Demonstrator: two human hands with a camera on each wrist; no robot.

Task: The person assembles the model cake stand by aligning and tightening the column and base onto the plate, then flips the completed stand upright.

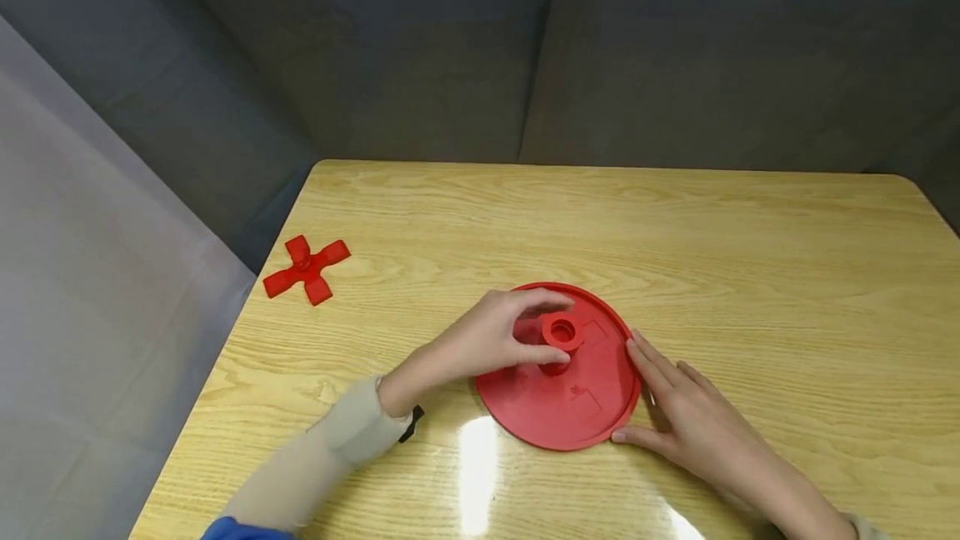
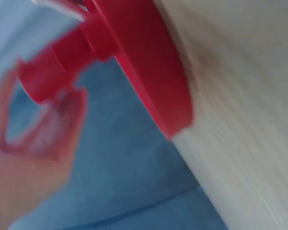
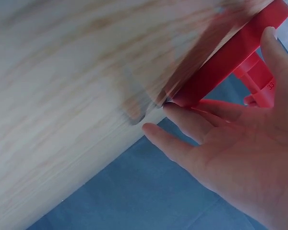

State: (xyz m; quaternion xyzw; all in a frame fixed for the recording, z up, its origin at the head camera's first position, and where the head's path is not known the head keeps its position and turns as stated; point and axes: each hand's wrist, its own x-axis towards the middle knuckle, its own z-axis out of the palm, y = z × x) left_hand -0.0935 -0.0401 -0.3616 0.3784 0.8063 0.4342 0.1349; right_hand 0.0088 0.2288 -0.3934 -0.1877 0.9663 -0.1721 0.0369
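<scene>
Hub [image 1: 562,343] stands between the left hand's [image 1: 501,332] fingers [image 1: 542,297].

From my end of the link I see a yellowish wood-grain tabletop [image 1: 750,248] with rounded far corners, backed on the far side by a dark grey fabric curtain [image 1: 712,48] creased vertically near its middle. On the left I make out a paler grey sheet [image 1: 82,315], and a white light reflection [image 1: 477,473] glares on the tabletop's near side.
</scene>
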